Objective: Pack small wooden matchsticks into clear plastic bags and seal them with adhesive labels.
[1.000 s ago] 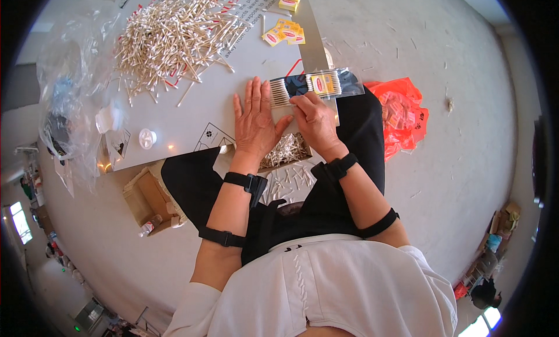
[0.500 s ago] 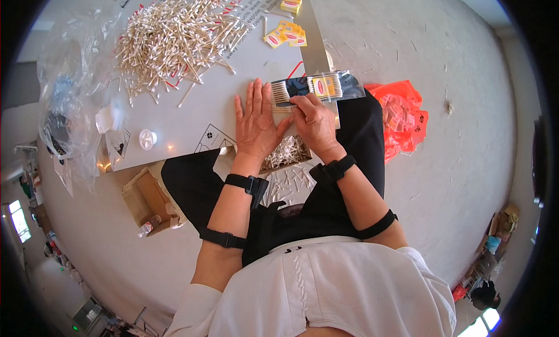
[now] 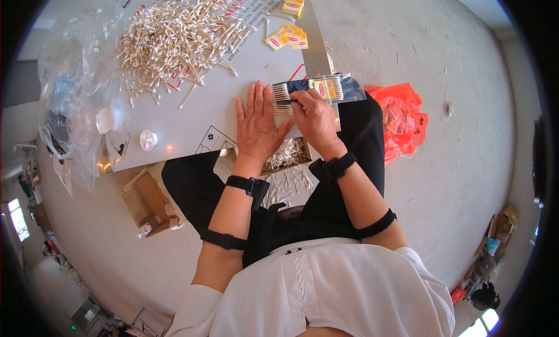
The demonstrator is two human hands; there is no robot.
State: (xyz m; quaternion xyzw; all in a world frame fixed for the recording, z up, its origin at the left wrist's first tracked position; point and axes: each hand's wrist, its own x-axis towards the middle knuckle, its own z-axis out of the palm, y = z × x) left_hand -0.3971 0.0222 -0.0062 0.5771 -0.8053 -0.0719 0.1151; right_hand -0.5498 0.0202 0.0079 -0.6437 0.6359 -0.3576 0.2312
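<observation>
Left hand (image 3: 256, 124): fingers spread flat on grey worktop (image 3: 192, 121), touching row of cotton swabs (image 3: 283, 101). Right hand (image 3: 314, 117): fingers pinched on same row beside clear packet (image 3: 329, 87). Loose swab pile (image 3: 174, 37) well apart.

A grey board serves as the surface (image 3: 221, 113), and it lies over the person's lap and the concrete floor (image 3: 454, 162). On its far left part there is a big heap of cotton swabs (image 3: 174, 37). Small yellow packets (image 3: 288, 41) lie at the far right side, one of them apart (image 3: 294, 5). A white round cap (image 3: 148, 140) rests near the left edge. On the near right lies a row of swabs in a clear bag (image 3: 314, 91). On the floor, an orange plastic bag (image 3: 402, 118) lies at the right and a cardboard box (image 3: 148, 200) at the near left.
</observation>
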